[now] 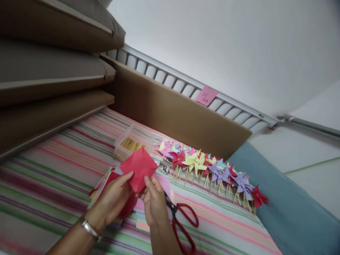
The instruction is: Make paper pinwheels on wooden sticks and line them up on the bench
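Observation:
A red square of paper (139, 168) is held up between both hands over a striped cloth. My left hand (114, 200), with a metal bracelet on the wrist, pinches its lower left edge. My right hand (154, 202) pinches its lower right edge with thumb and fingers pressed together. Under the hands lies a stack of coloured paper sheets (102, 184). Red-handled scissors (183, 221) lie just right of my right hand.
A row of several finished paper pinwheels (212, 168) on sticks runs to the right. A clear box of wooden sticks (130, 143) and a small stapler (165, 165) sit behind the paper. Brown cushions (53, 71) are stacked at left; cardboard (172, 113) leans on a railing.

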The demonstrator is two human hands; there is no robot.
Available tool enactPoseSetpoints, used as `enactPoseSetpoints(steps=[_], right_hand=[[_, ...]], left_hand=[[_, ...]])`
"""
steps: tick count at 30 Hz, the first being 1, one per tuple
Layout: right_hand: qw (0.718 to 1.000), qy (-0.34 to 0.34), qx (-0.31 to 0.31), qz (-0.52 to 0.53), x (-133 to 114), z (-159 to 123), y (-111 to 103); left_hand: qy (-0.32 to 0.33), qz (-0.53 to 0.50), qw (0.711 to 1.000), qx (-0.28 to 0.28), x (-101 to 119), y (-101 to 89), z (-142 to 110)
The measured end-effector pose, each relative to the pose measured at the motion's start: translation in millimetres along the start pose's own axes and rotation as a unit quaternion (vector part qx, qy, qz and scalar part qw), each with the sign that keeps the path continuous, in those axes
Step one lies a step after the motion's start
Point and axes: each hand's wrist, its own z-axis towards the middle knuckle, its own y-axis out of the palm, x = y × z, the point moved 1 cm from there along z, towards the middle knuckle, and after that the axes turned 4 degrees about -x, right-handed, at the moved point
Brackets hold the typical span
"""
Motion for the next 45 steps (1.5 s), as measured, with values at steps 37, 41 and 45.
enactPoseSetpoints(steps=[37, 41, 45], right_hand=[[0.699, -0.381, -0.035, -0.604, 10.5, -14.9, -15.3], [0.698, -0.392, -0.027, -0.599, 10.6, -16.2, -13.7], [0.694, -0.394, -0.026, -0.602, 10.1, -17.4, -14.5]], left_hand=[[0.084, 0.034, 0.967, 0.237, -1.9, -1.6, 11.9], [0.110, 0.051, 0.966, 0.228, -6.0, -4.8, 10.3], [0.126, 0.045, 0.971, 0.199, -7.0, -8.8, 12.2]])
